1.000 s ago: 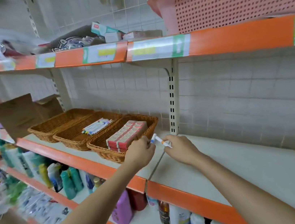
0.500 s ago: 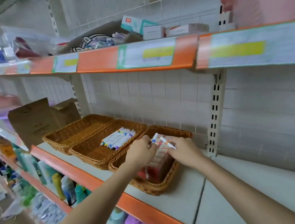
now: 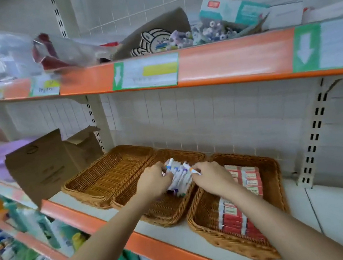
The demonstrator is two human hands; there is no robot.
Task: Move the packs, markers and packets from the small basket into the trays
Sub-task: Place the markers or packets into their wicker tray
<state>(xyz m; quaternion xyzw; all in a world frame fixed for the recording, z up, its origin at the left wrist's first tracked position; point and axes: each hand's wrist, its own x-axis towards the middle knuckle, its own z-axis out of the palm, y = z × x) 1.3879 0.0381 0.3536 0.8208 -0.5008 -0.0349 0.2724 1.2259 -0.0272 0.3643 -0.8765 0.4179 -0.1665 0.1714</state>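
Centrally, low in the frame, a bundle of markers (image 3: 178, 176) was seen lying in the middle tray (image 3: 166, 212), their long axes running from lower right to upper left, capped ends toward the wall. One more marker (image 3: 192, 169), with an orange band near its tip, was pinched in the curled fingers of the right hand (image 3: 211, 178) and was held just above the right edge of the bundle. The left hand (image 3: 154, 179) was placed at the bundle's left side, its fingers curled against the markers; whether they were gripped or merely steadied could not be told. The bundle thus lay directly between the two hands, touching both, and the right hand was judged the nearer to the spot where the held marker would be set down, parallel to the others.

To the right, red packs (image 3: 244, 199) were stacked in the right tray (image 3: 233, 244), partly covered by the right forearm. To the left, the left tray (image 3: 106, 174) was seen holding nothing. A brown carton (image 3: 43, 165) stood at the left of the shelf (image 3: 180, 230).

The small basket was not seen anywhere. The markers' lower ends were hidden behind the hands, and their number could not be counted through the blur.
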